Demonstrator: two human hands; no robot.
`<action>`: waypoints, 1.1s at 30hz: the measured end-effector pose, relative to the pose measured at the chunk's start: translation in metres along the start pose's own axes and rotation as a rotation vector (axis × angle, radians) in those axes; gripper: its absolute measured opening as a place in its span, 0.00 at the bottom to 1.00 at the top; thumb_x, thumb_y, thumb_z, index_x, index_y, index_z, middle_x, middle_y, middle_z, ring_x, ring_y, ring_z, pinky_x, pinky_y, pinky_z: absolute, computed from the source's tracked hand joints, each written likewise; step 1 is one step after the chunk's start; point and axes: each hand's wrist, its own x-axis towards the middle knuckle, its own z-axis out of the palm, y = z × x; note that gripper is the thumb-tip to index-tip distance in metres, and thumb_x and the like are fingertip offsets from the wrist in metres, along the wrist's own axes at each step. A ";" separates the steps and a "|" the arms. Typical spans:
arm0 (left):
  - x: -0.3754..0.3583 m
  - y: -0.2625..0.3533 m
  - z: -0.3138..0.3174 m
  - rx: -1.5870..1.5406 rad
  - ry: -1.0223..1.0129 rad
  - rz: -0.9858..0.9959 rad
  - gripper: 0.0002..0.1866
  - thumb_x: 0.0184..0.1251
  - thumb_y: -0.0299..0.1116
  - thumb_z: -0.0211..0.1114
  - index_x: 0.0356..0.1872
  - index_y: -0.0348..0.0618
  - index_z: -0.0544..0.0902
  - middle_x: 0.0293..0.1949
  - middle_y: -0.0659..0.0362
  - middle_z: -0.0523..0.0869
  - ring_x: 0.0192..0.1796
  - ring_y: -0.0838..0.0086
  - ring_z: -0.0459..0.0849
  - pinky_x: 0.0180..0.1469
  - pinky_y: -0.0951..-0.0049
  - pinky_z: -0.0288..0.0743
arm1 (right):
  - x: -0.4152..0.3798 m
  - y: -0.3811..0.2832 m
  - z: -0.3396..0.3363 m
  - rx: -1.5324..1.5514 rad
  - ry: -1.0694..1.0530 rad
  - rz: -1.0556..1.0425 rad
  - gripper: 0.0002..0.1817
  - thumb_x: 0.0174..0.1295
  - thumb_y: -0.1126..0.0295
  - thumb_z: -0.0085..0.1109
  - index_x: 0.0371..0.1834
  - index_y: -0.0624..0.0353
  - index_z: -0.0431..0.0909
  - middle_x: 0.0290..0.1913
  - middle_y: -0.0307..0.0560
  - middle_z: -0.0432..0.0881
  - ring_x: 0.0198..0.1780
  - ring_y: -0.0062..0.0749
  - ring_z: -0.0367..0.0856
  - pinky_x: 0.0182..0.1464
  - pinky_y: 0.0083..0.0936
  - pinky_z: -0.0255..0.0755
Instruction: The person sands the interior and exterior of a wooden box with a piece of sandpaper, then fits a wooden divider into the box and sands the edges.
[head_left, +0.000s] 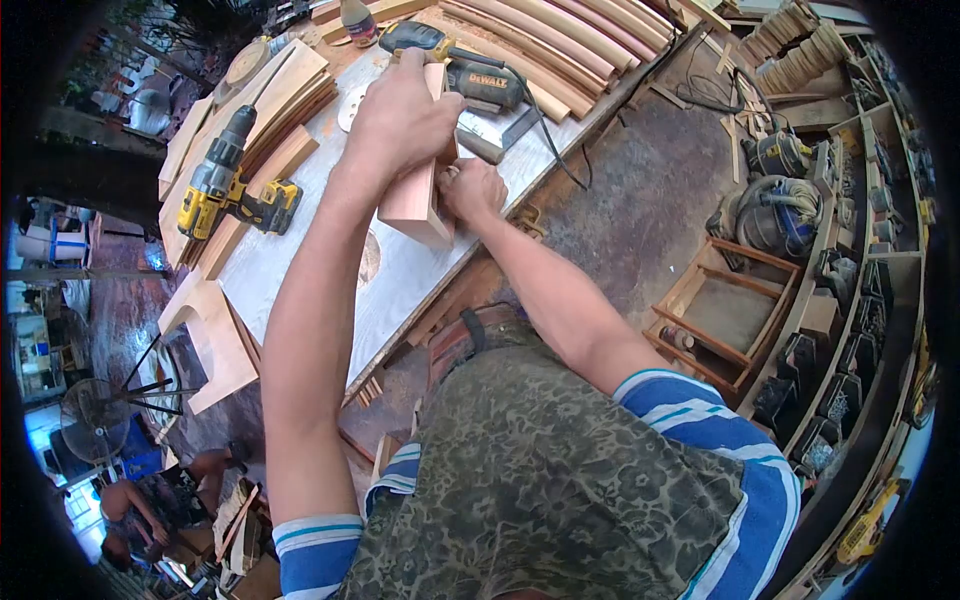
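On the grey-white bench top stands a pale wooden piece with box-like sides. My left hand lies over its upper far part, fingers wrapped round the edges. At its right side my right hand is closed against the wood, its fingertips partly hidden. A square with a metal blade and dark handle lies just beyond my right hand. Behind my left hand are a yellow-black power tool and a black DeWalt sander.
A yellow drill lies on stacked boards at the left. Long wood strips line the back. A wooden frame and a vacuum stand right, beside shelves. A person sits at lower left near a fan.
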 end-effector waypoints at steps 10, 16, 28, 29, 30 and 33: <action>0.001 0.000 -0.004 -0.015 -0.044 -0.051 0.31 0.66 0.47 0.64 0.64 0.36 0.77 0.56 0.35 0.87 0.61 0.40 0.85 0.66 0.51 0.76 | -0.010 0.014 -0.007 0.070 0.005 -0.145 0.18 0.64 0.52 0.64 0.48 0.48 0.92 0.43 0.60 0.91 0.48 0.62 0.89 0.54 0.53 0.80; 0.000 -0.001 -0.003 -0.009 -0.041 -0.072 0.33 0.66 0.47 0.64 0.68 0.39 0.75 0.58 0.34 0.87 0.62 0.41 0.85 0.66 0.52 0.76 | -0.004 0.030 -0.010 -0.062 0.038 -0.535 0.13 0.64 0.61 0.64 0.49 0.45 0.92 0.44 0.52 0.87 0.46 0.55 0.87 0.50 0.50 0.81; -0.002 0.001 -0.003 0.005 -0.009 -0.036 0.34 0.62 0.44 0.66 0.67 0.34 0.76 0.54 0.33 0.88 0.59 0.40 0.87 0.65 0.50 0.78 | 0.002 0.031 -0.041 -0.646 -0.123 -1.087 0.10 0.60 0.62 0.62 0.35 0.50 0.92 0.50 0.42 0.82 0.60 0.41 0.76 0.56 0.43 0.71; -0.002 0.001 -0.002 -0.001 0.007 -0.024 0.34 0.62 0.44 0.66 0.66 0.33 0.76 0.54 0.33 0.88 0.58 0.40 0.87 0.65 0.50 0.78 | 0.001 0.032 -0.041 -0.648 -0.125 -1.087 0.10 0.60 0.62 0.62 0.35 0.50 0.92 0.50 0.42 0.82 0.60 0.41 0.76 0.56 0.43 0.71; -0.002 0.001 -0.003 -0.002 0.010 -0.025 0.34 0.62 0.44 0.66 0.66 0.33 0.76 0.54 0.33 0.88 0.58 0.40 0.87 0.65 0.50 0.78 | -0.002 0.032 -0.041 -0.710 -0.163 -1.192 0.11 0.61 0.61 0.61 0.35 0.48 0.93 0.51 0.42 0.82 0.60 0.41 0.76 0.57 0.44 0.70; -0.004 0.005 -0.005 -0.018 0.020 -0.018 0.32 0.62 0.43 0.66 0.63 0.33 0.77 0.53 0.33 0.88 0.57 0.39 0.87 0.63 0.50 0.79 | 0.009 0.031 -0.046 -0.785 -0.168 -1.269 0.11 0.61 0.60 0.61 0.37 0.45 0.93 0.53 0.42 0.81 0.62 0.41 0.75 0.59 0.44 0.69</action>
